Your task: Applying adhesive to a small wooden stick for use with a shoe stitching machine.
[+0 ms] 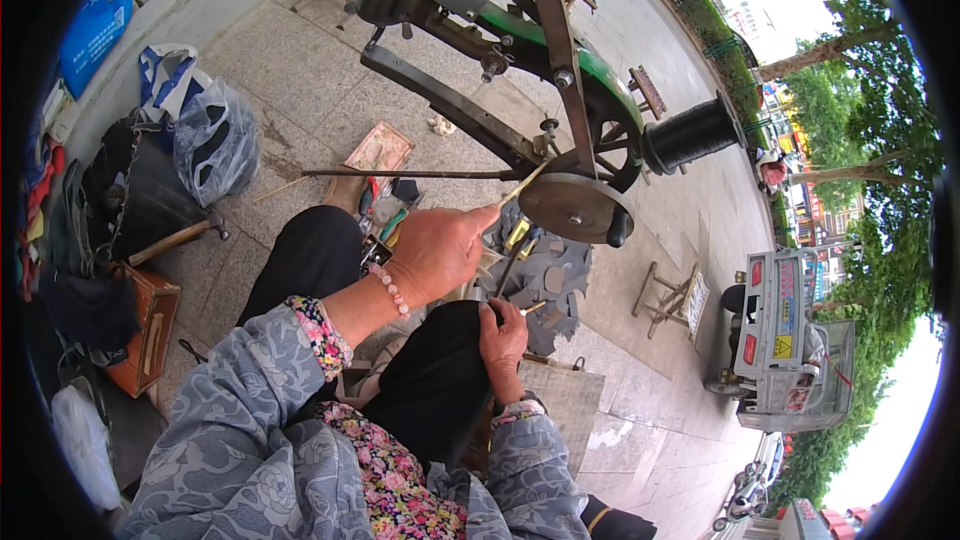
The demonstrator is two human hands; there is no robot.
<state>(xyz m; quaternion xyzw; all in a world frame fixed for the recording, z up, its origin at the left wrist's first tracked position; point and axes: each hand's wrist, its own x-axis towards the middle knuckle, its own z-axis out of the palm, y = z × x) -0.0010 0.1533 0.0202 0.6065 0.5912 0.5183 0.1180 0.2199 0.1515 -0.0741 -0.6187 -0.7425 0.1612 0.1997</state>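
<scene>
My left hand (440, 255), with a beaded bracelet at its wrist, is closed on a thin pale stick (524, 183). The stick's far end reaches the lower part of a hand-cranked sewing machine (440, 98), near its round metal disc (577, 208). Close to my right knee, my right hand (503, 342) has its fingers curled. A short pale tip (534, 308) sticks out beside those fingers, and a thin dark rod (513, 262) runs up from them. What exactly this hand grips is partly hidden. The machine has a green wheel (598, 80) and a black thread spool (692, 133).
Dark grey scraps (550, 285) lie below the machine. A shallow tray (380, 148) and small tools are on the paving nearby. At left are a hammer (180, 240), a brown box (148, 325) and plastic bags (215, 140). A folding stool (675, 300) and a three-wheeled vehicle (790, 340) stand right.
</scene>
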